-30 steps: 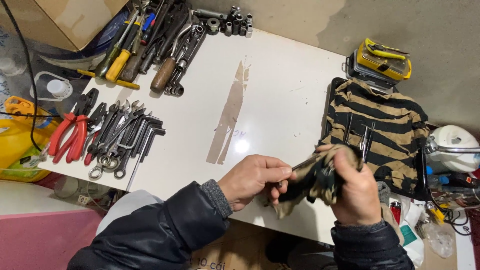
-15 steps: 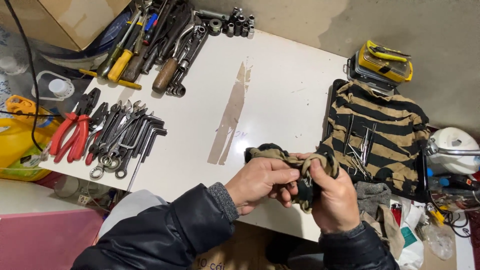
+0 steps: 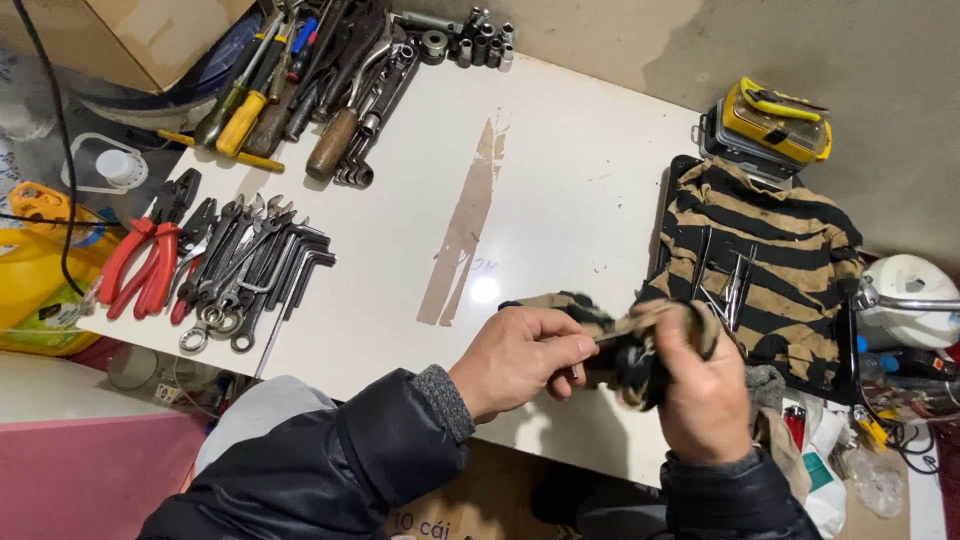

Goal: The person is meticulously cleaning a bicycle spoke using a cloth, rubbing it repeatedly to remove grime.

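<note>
A person's two hands work a striped rag (image 3: 640,330) above the near edge of a white counter (image 3: 540,190). The rag is grimy tan cloth with dark bands, bunched and twisted into a wad between the palms, one loose end trailing toward the left. The left hand (image 3: 520,358) is closed, fingers pinching the cloth and a thin dark object half hidden in it; what that object is cannot be told. The right hand (image 3: 700,395) is curled tight around the wad from the other side. Just beyond the hands, a larger striped cloth (image 3: 770,255) of the same pattern lies spread with slim metal tools on it. Well apart to the left sit red-handled pliers (image 3: 140,265) beside a row of wrenches (image 3: 250,270).
</note>
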